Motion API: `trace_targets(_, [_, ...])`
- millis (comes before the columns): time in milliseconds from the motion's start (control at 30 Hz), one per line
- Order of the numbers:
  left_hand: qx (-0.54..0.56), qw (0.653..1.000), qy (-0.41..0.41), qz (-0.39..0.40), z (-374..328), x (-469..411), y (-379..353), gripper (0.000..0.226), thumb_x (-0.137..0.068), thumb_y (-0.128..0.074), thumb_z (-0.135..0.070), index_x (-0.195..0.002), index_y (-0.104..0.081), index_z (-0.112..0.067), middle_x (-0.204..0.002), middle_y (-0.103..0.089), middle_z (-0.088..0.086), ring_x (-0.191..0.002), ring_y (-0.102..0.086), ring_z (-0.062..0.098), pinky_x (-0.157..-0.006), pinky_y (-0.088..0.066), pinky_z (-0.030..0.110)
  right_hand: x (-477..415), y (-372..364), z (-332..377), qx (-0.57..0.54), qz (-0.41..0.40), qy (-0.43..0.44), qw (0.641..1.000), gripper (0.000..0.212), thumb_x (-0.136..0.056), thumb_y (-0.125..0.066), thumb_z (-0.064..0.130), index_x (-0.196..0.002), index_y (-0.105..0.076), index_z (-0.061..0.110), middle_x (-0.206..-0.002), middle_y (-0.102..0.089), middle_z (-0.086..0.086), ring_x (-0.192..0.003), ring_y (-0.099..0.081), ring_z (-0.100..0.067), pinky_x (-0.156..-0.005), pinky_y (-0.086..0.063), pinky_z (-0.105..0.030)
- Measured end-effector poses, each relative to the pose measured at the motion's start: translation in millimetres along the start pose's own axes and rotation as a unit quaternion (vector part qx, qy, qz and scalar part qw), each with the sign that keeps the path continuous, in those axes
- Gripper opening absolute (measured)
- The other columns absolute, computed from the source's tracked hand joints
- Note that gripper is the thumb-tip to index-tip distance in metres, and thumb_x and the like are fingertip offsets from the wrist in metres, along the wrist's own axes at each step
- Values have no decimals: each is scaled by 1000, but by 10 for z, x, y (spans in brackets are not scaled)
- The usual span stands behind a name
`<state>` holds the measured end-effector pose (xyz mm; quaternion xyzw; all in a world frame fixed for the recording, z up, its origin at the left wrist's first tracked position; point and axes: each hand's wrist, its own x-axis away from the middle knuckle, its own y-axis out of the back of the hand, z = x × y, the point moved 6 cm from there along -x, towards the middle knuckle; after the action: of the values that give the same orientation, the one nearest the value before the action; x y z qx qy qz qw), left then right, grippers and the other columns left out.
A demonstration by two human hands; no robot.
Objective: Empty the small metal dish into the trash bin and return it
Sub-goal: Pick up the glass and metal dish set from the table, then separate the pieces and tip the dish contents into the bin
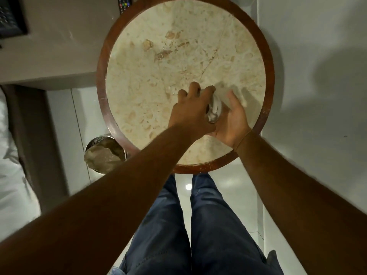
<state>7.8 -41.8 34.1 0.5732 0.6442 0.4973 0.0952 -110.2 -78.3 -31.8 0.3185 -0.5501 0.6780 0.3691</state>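
Head view: we look straight down over a round table, both our bare forearms reaching in from the bottom edge.
Table (139,80): the biggest thing in sight, a pale marbled stone top inside a dark red-brown wooden rim; our hands work over its near right part.
Floor (309,96): glossy white tile on the right and below us, with soft shadows across it.
Legs (200,231): our blue jeans, standing just at the table's near edge.
Trash bin (104,152): a round metal bin with a perforated wall and a crumpled liner, on the floor to the left of the table, partly tucked under its rim and partly behind our left forearm.
Right hand (231,124): palm turned up, fingers curled, cupped under and around something white and crumpled.
Left hand (191,111): back toward us, fingers spread and bent, pressed down over the same bundle from the left.
White bundle (215,108): squeezed between the two hands, looks like tissue or cloth.
Small metal dish (212,121): we see only a dull grey sliver below the white bundle between our palms; we cannot tell for sure it is the dish, or which hand bears it.
Remote control (124,3): dark, with coloured buttons, on the grey counter at the top left.
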Motion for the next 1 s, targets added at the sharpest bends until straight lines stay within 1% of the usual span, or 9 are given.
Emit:
trace_targets(67, [1,1000,-4,6,-64,78,49,99,-74,-87,-46,-158,-38,-28,-149,-40,9,-130,-43,36,-96,-55,48,22,-60,13,-21,27,-8,999,78,-102,-45,75,-157,-59,21,-164,-58,-14,-152,-54,-33,-114,-51,-52])
trace_targets(233, [0,1000,-7,21,-188,243,183,107,-74,-90,-44,-162,-31,-31,-156,-38,7,-138,-44,34,-103,-54,49,11,-39,-63,-63,36,-35,997,64,-102,-57,66,-143,-72,19,-141,-74,-11,-128,-72,-29,-102,-61,-46])
trace_targets(400, [59,995,-3,-79,70,398,738,110,-70,-92,-45,-162,-34,-30,-159,-39,9,-137,-48,32,-107,-51,46,-29,-62,-138,-22,39,-48,998,70,-97,-58,71,-138,-76,17,-145,-71,-19,-132,-69,-37,-108,-57,-54])
trace_targets(467, [52,992,32,-113,410,507,932,110,-69,-93,-45,-161,-34,-29,-160,-38,11,-140,-47,34,-109,-49,48,-48,-91,-166,-5,47,-47,998,71,-95,-56,73,-133,-78,18,-143,-72,-20,-125,-73,-41,-102,-60,-54])
trace_targets(633, [8,981,168,-97,1345,1001,910,111,-69,-94,-47,-161,-35,-26,-163,-37,15,-143,-44,42,-110,-47,58,-114,-204,-235,-29,56,-67,996,72,-104,-42,72,-131,-79,17,-150,-66,-21,-128,-70,-44,-105,-56,-51])
trace_targets(800, [7,973,198,-117,1683,1481,718,112,-67,-95,-48,-159,-36,-28,-160,-38,14,-139,-47,43,-103,-52,60,-115,-263,-134,-20,45,-66,997,65,-107,-41,66,-139,-74,20,-155,-63,-18,-130,-69,-44,-108,-50,-51])
trace_targets(833, [16,958,245,-150,2029,1890,875,111,-67,-95,-48,-159,-36,-29,-159,-38,14,-139,-46,43,-103,-53,60,-254,-692,-374,31,49,-75,995,65,-107,-40,66,-143,-71,21,-156,-63,-17,-129,-70,-44,-109,-49,-51])
trace_targets(867, [18,952,258,-163,2107,2015,873,110,-68,-94,-48,-159,-37,-28,-159,-37,14,-140,-45,42,-103,-53,61,-255,-794,-405,48,47,-74,995,66,-107,-40,66,-148,-67,22,-156,-63,-17,-128,-71,-44,-109,-48,-50])
trace_targets(1000, [33,951,257,-167,1969,2113,631,106,-71,-94,-44,-159,-38,-30,-161,-33,11,-144,-38,40,-100,-55,59,-268,-718,-233,67,61,-73,993,67,-107,-38,68,-144,-70,23,-151,-68,-18,-127,-73,-41,-106,-49,-48])
